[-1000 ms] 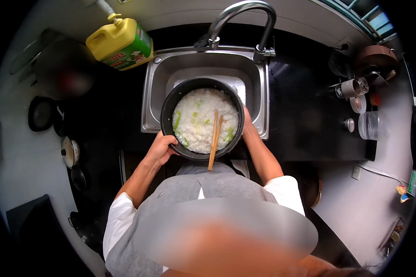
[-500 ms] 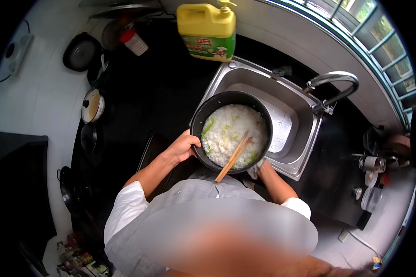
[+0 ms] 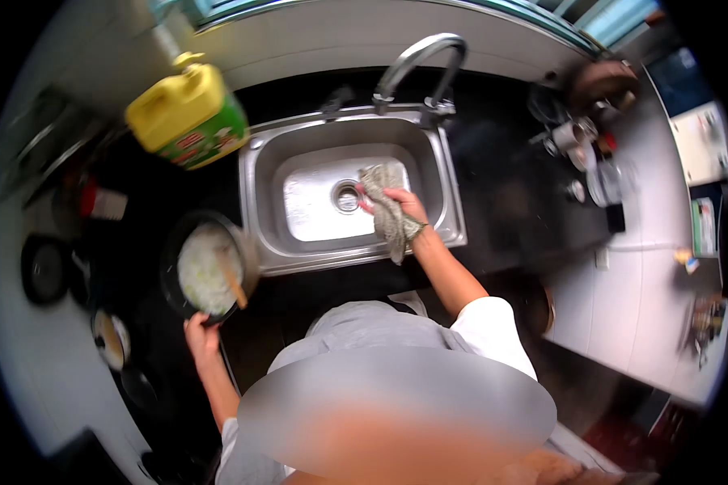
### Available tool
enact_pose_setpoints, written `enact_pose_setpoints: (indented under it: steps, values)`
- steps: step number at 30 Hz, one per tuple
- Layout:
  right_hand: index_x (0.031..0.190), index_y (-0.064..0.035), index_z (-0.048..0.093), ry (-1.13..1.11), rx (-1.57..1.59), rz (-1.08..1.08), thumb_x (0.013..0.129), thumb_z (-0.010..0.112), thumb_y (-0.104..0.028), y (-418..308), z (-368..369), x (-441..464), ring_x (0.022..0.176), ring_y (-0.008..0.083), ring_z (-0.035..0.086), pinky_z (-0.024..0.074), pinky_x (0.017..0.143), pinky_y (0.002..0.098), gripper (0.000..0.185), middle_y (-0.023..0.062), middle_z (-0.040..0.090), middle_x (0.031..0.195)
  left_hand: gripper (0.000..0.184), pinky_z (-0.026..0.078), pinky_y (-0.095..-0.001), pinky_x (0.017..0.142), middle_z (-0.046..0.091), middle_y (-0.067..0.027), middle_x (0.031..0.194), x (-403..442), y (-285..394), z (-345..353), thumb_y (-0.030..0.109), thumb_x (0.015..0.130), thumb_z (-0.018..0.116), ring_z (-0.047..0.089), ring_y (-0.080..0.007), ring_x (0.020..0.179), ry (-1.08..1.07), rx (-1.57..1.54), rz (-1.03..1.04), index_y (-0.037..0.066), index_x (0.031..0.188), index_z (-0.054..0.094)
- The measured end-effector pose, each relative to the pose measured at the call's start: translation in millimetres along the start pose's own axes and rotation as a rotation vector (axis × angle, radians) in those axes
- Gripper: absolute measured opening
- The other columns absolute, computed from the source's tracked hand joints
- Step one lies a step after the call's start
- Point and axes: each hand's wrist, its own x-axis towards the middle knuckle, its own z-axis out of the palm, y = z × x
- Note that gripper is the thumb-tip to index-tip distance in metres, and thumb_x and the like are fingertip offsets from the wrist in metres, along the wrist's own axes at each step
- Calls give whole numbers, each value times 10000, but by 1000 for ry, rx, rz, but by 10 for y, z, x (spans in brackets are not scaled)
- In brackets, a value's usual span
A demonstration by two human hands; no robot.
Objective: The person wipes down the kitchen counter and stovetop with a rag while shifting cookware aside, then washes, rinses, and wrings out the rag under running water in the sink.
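Note:
My left hand (image 3: 202,335) grips the near edge of a dark pot (image 3: 172,275), left of the sink. White rice with green pieces (image 3: 206,275) fills the pot, and a pair of wooden chopsticks (image 3: 233,281) leans in it toward me. Motion blurs the pot, so I cannot tell whether it rests on the counter. Over the right part of the steel sink (image 3: 299,260), my right hand (image 3: 408,208) is closed on a crumpled grey-beige cloth (image 3: 390,218), which hangs down past the wrist.
A yellow detergent jug (image 3: 182,109) stands behind the pot. The faucet (image 3: 412,65) rises at the sink's back edge. Jars and cups (image 3: 582,149) stand at the right end of the black counter (image 3: 510,194). A lidded pot (image 3: 109,339) sits at the left.
The pot has moved left, away from the sink's edge. My right hand has let go of the pot and now holds the cloth over the sink. The view has turned right.

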Motion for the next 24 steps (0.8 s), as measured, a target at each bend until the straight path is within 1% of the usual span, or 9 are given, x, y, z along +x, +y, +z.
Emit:
enact_pose_setpoints:
  steps: [7, 12, 15, 16, 19, 20, 21, 22, 24]
  values:
    - [1024, 64, 486, 766, -763, -907, 732, 486, -71, -1751, -1059, -1228, 811, 210, 580, 487, 677, 327, 322, 167, 564, 931, 167, 459, -320, 471, 513, -105, 722, 147, 54, -403, -54, 587, 510, 532, -244, 600, 214, -40, 44, -15, 744, 465]
    - [1064, -10, 485, 1849, -2309, -729, 725, 508, -164, -1935, -2200, -1395, 977, 304, 486, 380, 825, 364, 373, 158, 521, 1030, 205, 466, -269, 520, 557, -76, 799, 333, 79, -523, 83, 672, 597, 549, -178, 647, 189, -111, -30, 10, 847, 519]
    - [1008, -48, 506, 1553, -1695, -702, 674, 574, -167, -2032, -1394, -663, 886, 349, 517, 405, 782, 408, 360, 146, 528, 999, 345, 465, -255, 567, 568, -65, 849, 268, 90, -394, 238, 708, 635, 550, -164, 701, 108, -227, 49, 9, 939, 520]
    - [1000, -40, 502, 1348, -1960, -856, 710, 523, -168, -2010, -1438, -375, 831, 368, 520, 407, 743, 437, 317, 167, 537, 926, 540, 462, -268, 616, 519, -82, 1015, 204, 112, -411, 353, 720, 624, 533, -187, 815, 82, -211, 100, 11, 1094, 438]
    - [871, -31, 553, 712, -1510, -823, 744, 422, -99, -1559, -1160, 321, 782, 340, 517, 412, 680, 411, 194, 145, 559, 816, 715, 466, -316, 708, 313, -148, 1229, -194, 151, -94, 357, 745, 595, 475, -264, 942, 294, -230, 210, 5, 1244, 224]
    - [826, -35, 565, 454, -2198, -794, 728, 449, -131, -1414, -1375, 480, 804, 315, 519, 418, 680, 378, 179, 149, 558, 826, 764, 465, -335, 747, 243, -162, 1269, -233, 124, -149, 353, 747, 594, 450, -291, 984, 402, -209, 215, 1, 1269, 161]
    - [817, -45, 572, 146, -1900, -818, 695, 474, -110, -1001, -1748, 649, 805, 286, 527, 419, 684, 353, 169, 136, 558, 820, 763, 458, -363, 798, 233, -189, 1257, -255, 90, -240, 329, 751, 590, 462, -312, 977, 397, -275, 200, -24, 1264, 149]
    - [774, -50, 585, 72, -2018, -486, 663, 467, -20, -682, -1696, 537, 806, 259, 530, 416, 719, 344, 165, 114, 569, 805, 737, 474, -366, 775, 251, -186, 1243, -207, -28, -515, 307, 757, 584, 482, -320, 956, 413, -189, 210, -42, 1251, 161]
    - [741, -46, 595, -4, -1738, -598, 652, 454, 34, -363, -1443, 165, 804, 240, 532, 415, 748, 337, 184, 101, 583, 795, 684, 517, -365, 699, 309, -176, 1203, -156, -190, -906, 264, 766, 574, 529, -331, 899, 535, -236, 189, -69, 1224, 190]
